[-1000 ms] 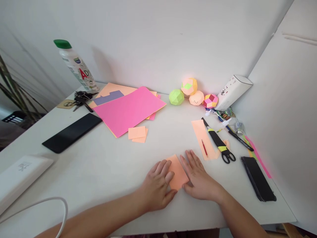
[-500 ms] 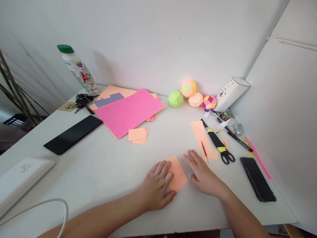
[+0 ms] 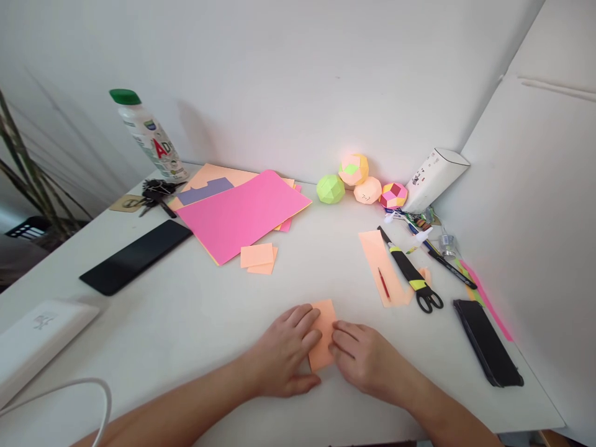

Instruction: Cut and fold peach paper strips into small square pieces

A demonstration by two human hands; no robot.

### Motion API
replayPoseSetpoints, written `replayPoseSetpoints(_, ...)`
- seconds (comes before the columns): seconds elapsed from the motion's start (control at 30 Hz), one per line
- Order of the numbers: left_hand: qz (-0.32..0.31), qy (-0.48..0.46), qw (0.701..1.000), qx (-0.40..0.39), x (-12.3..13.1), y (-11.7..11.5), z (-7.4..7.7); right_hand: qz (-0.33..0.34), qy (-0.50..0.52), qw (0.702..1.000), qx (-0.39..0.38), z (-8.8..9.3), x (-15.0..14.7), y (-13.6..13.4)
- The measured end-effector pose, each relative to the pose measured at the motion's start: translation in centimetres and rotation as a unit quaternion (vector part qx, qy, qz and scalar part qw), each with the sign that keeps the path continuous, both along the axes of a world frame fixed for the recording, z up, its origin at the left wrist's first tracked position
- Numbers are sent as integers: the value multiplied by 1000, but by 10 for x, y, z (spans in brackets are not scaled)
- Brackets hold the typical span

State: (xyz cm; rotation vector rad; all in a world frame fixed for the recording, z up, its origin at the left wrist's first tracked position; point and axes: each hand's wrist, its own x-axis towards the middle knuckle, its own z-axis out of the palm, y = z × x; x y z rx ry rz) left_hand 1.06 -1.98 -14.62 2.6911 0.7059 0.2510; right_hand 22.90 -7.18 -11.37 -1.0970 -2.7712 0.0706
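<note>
A peach paper piece [image 3: 322,354] lies on the white table between my hands. My left hand [image 3: 287,352] rests flat on its left side, fingertips on the paper and thumb spread toward me. My right hand [image 3: 361,357] touches the paper's right edge, its fingers pressed together there. Two small peach papers [image 3: 257,256] overlap farther back. Right of my hands are a long peach strip [image 3: 372,248] with a thin red tool [image 3: 384,284] on it, and black-and-yellow scissors [image 3: 410,270].
Pink sheets [image 3: 244,214] lie at the back beside a bottle [image 3: 156,139] and keys. Several paper balls [image 3: 330,189] stand by the wall. Black phone [image 3: 487,341] at right; dark slab [image 3: 136,256] and white box [image 3: 41,335] at left.
My right hand has moved left and closed on the paper's right edge. The paper looks turned and narrower. My left hand has shifted slightly left.
</note>
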Motion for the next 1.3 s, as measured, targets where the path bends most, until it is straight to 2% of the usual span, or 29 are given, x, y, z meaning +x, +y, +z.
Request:
replayPoseSetpoints(0.17,11,-18,1000,8,0,-2,0,5,-4,1000,30,-4,1,-1)
replayPoseSetpoints(0.4,13,-49,999,8,1,-1,-2,-9,9,999,-44,8,1,3)
replayPoseSetpoints(0.63,8,-29,1000,-3,0,0,0,-9,-5,999,34,-2,-4,2)
replayPoseSetpoints(0.8,-5,-27,1000,3,0,0,2,-24,34,998,51,-2,-5,5)
replayPoseSetpoints(0.93,-17,-74,997,8,-2,2,1,-28,63,997,47,0,-5,8)
replayPoseSetpoints(1.3,1,-201,979,37,1,6,-8,-31,166,985,41,-8,0,13)
